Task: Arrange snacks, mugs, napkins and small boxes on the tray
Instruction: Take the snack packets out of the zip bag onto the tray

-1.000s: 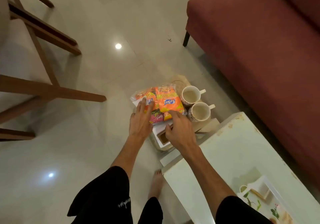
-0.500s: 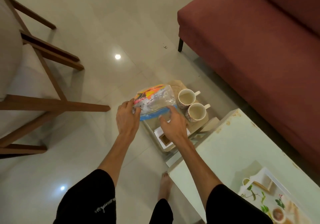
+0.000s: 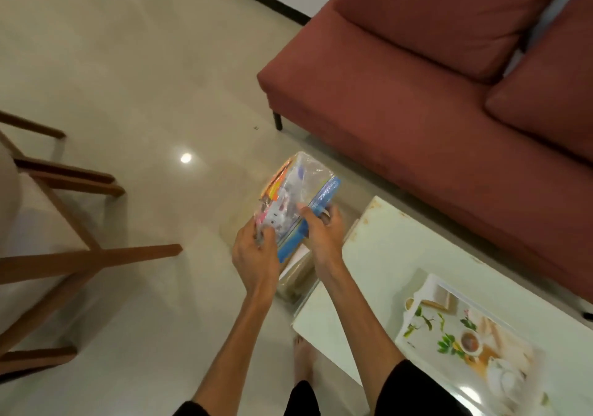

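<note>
At the near right, about four o'clock in the view, a white rectangular tray printed with flowers and a teapot (image 3: 462, 345) is seen lying on a pale, worn-edged low table (image 3: 378, 255), with much of its surface bare. Farther out, near the centre, a clear plastic bag of bright orange and pink snack packets with a blue sealing strip (image 3: 295, 197) is held in the air over the floor, off the table's far-left corner. Its lower left corner is pinched by the left hand (image 3: 253, 255); the blue strip is clasped by the curled fingers of the right hand (image 3: 324, 232). The bag's long axis runs from seven o'clock up to one o'clock, away from the wrists.

The tray lies toward four o'clock from the bag, on the right hand's side, so a swing back and rightward over the table edge is judged to be called for, the right hand leading. Beneath the bag, something pale on the floor is largely hidden and cannot be told apart. Glossy beige floor tiles (image 3: 144, 78) spread beyond; a wooden chair frame (image 3: 80, 255) stands at nine o'clock and a dark red upholstered sofa (image 3: 417, 78) at one o'clock.
</note>
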